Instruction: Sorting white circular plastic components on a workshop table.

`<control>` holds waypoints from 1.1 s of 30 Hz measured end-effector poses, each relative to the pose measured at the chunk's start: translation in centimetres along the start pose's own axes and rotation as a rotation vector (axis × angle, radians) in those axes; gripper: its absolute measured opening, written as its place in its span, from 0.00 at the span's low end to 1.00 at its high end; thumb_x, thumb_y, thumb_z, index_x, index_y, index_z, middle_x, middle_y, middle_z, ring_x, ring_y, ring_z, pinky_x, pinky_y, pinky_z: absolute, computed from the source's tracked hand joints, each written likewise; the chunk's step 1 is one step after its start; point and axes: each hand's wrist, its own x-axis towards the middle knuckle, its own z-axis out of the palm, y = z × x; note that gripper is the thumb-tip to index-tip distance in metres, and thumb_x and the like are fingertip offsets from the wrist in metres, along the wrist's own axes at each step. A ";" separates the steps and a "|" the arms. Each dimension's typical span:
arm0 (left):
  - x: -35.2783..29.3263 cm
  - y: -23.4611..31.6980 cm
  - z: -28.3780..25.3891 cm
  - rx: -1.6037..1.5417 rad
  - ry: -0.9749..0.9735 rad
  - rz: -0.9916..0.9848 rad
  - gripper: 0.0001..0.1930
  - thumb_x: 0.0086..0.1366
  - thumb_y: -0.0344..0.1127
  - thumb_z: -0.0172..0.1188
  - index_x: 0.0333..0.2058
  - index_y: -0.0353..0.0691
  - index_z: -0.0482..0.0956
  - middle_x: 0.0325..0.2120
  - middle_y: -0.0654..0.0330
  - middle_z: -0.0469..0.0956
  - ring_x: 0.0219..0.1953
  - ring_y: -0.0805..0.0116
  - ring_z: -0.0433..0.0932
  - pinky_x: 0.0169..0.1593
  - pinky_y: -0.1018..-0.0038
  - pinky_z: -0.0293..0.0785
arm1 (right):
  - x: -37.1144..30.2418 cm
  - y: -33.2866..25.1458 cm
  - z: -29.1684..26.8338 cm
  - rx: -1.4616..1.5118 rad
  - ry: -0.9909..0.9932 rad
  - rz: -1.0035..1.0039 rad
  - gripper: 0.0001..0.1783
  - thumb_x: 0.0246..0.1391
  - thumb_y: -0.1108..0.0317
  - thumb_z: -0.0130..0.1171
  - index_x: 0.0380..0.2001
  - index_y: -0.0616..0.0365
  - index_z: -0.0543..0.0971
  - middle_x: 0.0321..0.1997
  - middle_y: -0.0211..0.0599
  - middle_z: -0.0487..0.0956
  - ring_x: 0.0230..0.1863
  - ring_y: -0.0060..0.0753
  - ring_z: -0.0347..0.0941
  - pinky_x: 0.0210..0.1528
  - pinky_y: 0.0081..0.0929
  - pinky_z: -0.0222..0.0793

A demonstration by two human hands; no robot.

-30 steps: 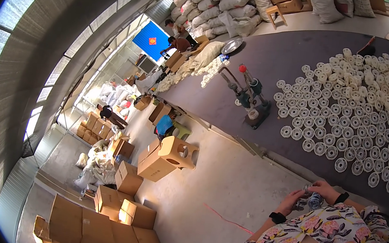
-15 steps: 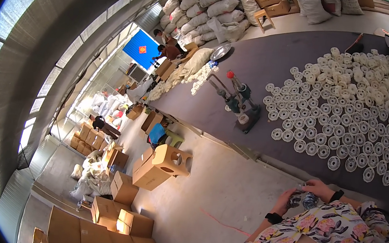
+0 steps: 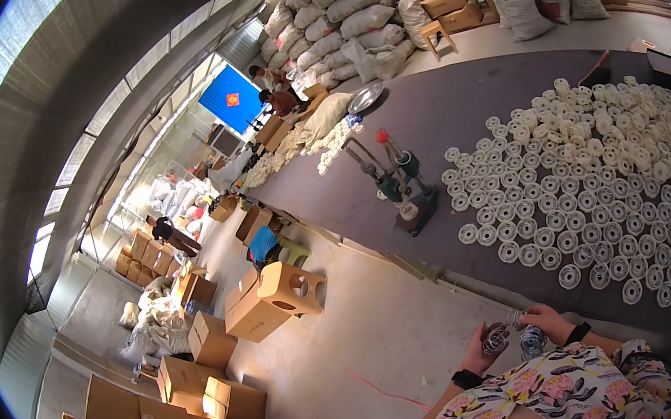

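Note:
My left hand [image 3: 478, 352] is closed around a bunch of shiny metal rings [image 3: 495, 339]. Close beside it, my right hand [image 3: 551, 323] grips a second bunch of silvery metal rings [image 3: 532, 344]. A few thin metal bits show between the two hands, by the right fingertips. Both hands are low, just off the table's near edge and in front of my flowered top. On the dark table [image 3: 487, 85] just beyond lie rows of white, wheel-like plastic discs [image 3: 568, 277], each with a round centre.
More white discs are heaped [image 3: 610, 118] at the table's far right. A green hand press [image 3: 398, 184] with a red knob stands near the edge. Cardboard boxes [image 3: 253, 317] and a tan stool [image 3: 291, 288] stand on the floor to the left. Stuffed sacks [image 3: 353, 8] and several people are farther off.
My hands have drawn slightly apart, and the metal rings in the left one show more plainly. The whole view has shifted a little.

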 end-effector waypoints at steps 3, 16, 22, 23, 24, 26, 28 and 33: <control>1.1 -0.6 -2.2 0.031 -0.041 0.031 0.19 0.63 0.43 0.38 0.44 0.36 0.67 0.41 0.54 0.72 0.45 0.62 0.70 0.47 0.64 0.67 | 0.4 0.4 -0.1 0.006 -0.032 0.008 0.25 0.44 0.62 0.59 0.42 0.69 0.68 0.34 0.39 0.75 0.34 0.25 0.71 0.35 0.21 0.66; 0.7 -0.5 -1.2 -0.115 0.008 -0.038 0.20 0.62 0.47 0.42 0.41 0.34 0.69 0.39 0.53 0.73 0.44 0.60 0.71 0.46 0.65 0.67 | 0.3 0.3 0.0 0.016 -0.046 0.009 0.25 0.44 0.61 0.59 0.41 0.70 0.68 0.34 0.39 0.75 0.35 0.26 0.70 0.37 0.22 0.65; 0.5 -0.4 -0.2 -0.055 0.024 -0.039 0.19 0.62 0.47 0.42 0.39 0.35 0.69 0.37 0.55 0.73 0.42 0.62 0.72 0.46 0.64 0.68 | 0.6 0.9 -0.6 -0.015 -0.002 0.017 0.25 0.43 0.60 0.59 0.40 0.70 0.69 0.34 0.38 0.75 0.35 0.25 0.70 0.37 0.22 0.64; 0.3 -0.5 -0.1 -0.054 0.024 -0.039 0.19 0.62 0.47 0.42 0.39 0.35 0.69 0.37 0.55 0.73 0.42 0.62 0.72 0.46 0.64 0.68 | 0.5 0.8 -0.5 -0.014 -0.001 0.016 0.25 0.43 0.60 0.59 0.40 0.70 0.69 0.34 0.38 0.75 0.35 0.25 0.70 0.37 0.22 0.64; 0.2 -0.5 0.0 -0.066 0.020 -0.030 0.19 0.62 0.47 0.42 0.39 0.36 0.69 0.37 0.55 0.73 0.42 0.62 0.72 0.45 0.64 0.68 | 0.4 0.6 -0.4 -0.006 -0.009 0.016 0.25 0.43 0.60 0.59 0.39 0.70 0.69 0.33 0.38 0.74 0.34 0.25 0.70 0.37 0.22 0.64; 0.2 -0.6 -0.2 -0.077 0.018 -0.020 0.19 0.62 0.47 0.42 0.39 0.36 0.69 0.37 0.55 0.73 0.41 0.62 0.72 0.45 0.64 0.68 | 0.0 0.1 -0.1 0.004 -0.017 0.016 0.25 0.43 0.59 0.59 0.39 0.70 0.70 0.33 0.37 0.74 0.34 0.25 0.69 0.37 0.22 0.64; 0.4 -0.6 -0.6 -0.071 -0.002 -0.029 0.19 0.62 0.47 0.42 0.39 0.37 0.69 0.37 0.56 0.73 0.41 0.63 0.72 0.44 0.63 0.68 | -0.3 -0.3 0.2 0.024 -0.021 0.023 0.25 0.43 0.58 0.59 0.39 0.69 0.70 0.33 0.36 0.74 0.34 0.25 0.69 0.37 0.21 0.63; 0.5 -0.5 -0.6 0.117 -0.041 -0.052 0.18 0.61 0.45 0.45 0.42 0.36 0.67 0.37 0.56 0.73 0.38 0.64 0.73 0.40 0.66 0.70 | 0.1 0.3 -0.2 0.002 -0.010 -0.004 0.24 0.44 0.59 0.59 0.38 0.69 0.71 0.33 0.37 0.74 0.34 0.24 0.69 0.36 0.22 0.63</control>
